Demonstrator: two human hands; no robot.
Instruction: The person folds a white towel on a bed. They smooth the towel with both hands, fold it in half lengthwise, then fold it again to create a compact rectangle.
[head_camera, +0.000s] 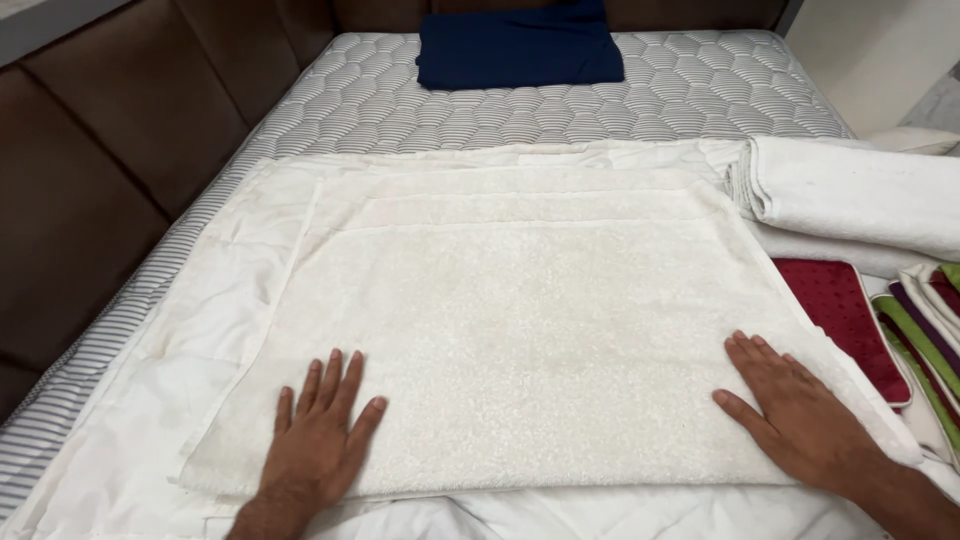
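- A folded cream towel (520, 340) lies flat on a white sheet (200, 330) across the near half of the bed (400, 100).
- Bare quilted mattress lies open beyond it, up to a folded navy cloth (518, 45) at the far edge.
- The bed's right edge is crowded: a thick folded white towel (860, 195), a dark red mat (845, 310) and striped cloths (925, 330).
- The towel is nubby terry, rectangular.
- Your left hand (322, 430) presses flat near the towel's near-left corner, fingers slightly spread.
- Your right hand (795, 410) lies flat on its near-right corner, fingers together, holding nothing.
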